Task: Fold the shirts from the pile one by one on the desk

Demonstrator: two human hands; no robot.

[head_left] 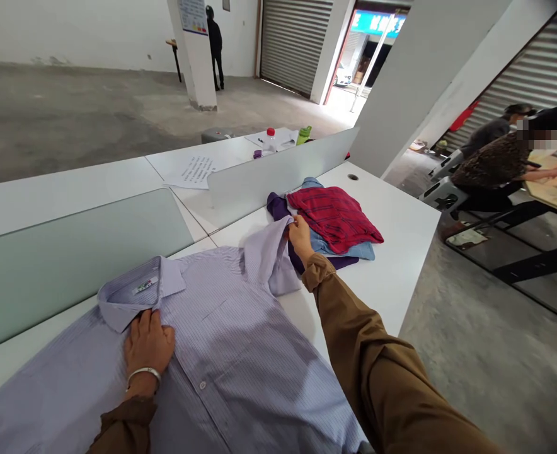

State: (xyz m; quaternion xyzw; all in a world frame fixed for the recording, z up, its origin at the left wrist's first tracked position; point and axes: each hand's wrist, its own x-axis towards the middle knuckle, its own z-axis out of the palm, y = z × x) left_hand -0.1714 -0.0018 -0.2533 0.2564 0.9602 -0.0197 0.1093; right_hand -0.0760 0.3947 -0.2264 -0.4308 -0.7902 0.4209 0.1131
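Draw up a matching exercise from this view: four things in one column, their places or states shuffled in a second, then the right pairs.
Column one
1. Left hand
2. Right hand
3. Red checked garment
4. Clear bottle

Column two
A. Stands beyond the low divider
B. Grips a sleeve
C. Lies on top of other clothes
D. Rests by the striped shirt's collar

Right pairs: 1-D, 2-B, 3-C, 4-A

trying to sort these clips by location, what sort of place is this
Probably a plain workshop or training space on a ground floor: joined white desks with low dividers, a roll-up metal shutter along the wall, and bare concrete floor.
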